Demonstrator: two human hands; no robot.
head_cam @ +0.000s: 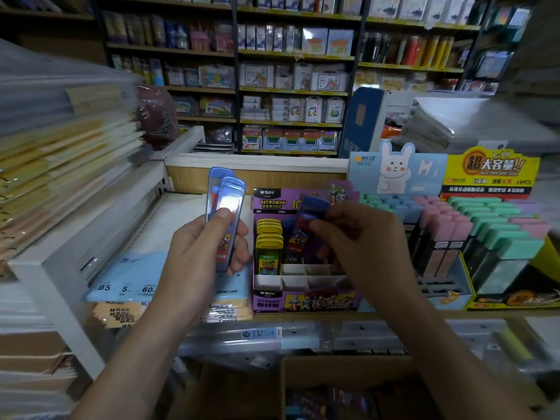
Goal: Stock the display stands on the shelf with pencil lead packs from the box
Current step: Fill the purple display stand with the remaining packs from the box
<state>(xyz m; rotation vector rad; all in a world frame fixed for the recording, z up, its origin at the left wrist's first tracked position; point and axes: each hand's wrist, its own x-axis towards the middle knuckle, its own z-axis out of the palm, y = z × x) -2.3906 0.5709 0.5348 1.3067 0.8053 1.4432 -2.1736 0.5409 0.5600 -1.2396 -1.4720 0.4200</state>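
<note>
**Risk of a slipped pack at the purple stand**

The right hand (pixel 360 237) pinched one blue pencil lead pack (pixel 306 225) by its top end, fingers curled round it. The pack hung tilted over the purple display stand (pixel 303 298) on the shelf (pixel 181 213), its lower end near the rear compartments. Yellow packs (pixel 269 237) filled the stand's nine o'clock column. The empty compartments (pixel 306 275) lay toward six o'clock.

The left hand (pixel 209 237), at nine o'clock of the stand, gripped two more blue packs (pixel 225 204) upright, with the thumb pressed on the front one. The supply box (pixel 283 377) sat at six o'clock, below the shelf.

Several things looked likely to go wrong. The tilt could catch the pack's lower corner on a thin white divider, bending it or leaving the pack wedged across two cells. A grip on the top end alone gave little control, so the pack could swing and knock the yellow packs. In the left hand, the front pack lay loose against the back one and could slide out.
</note>
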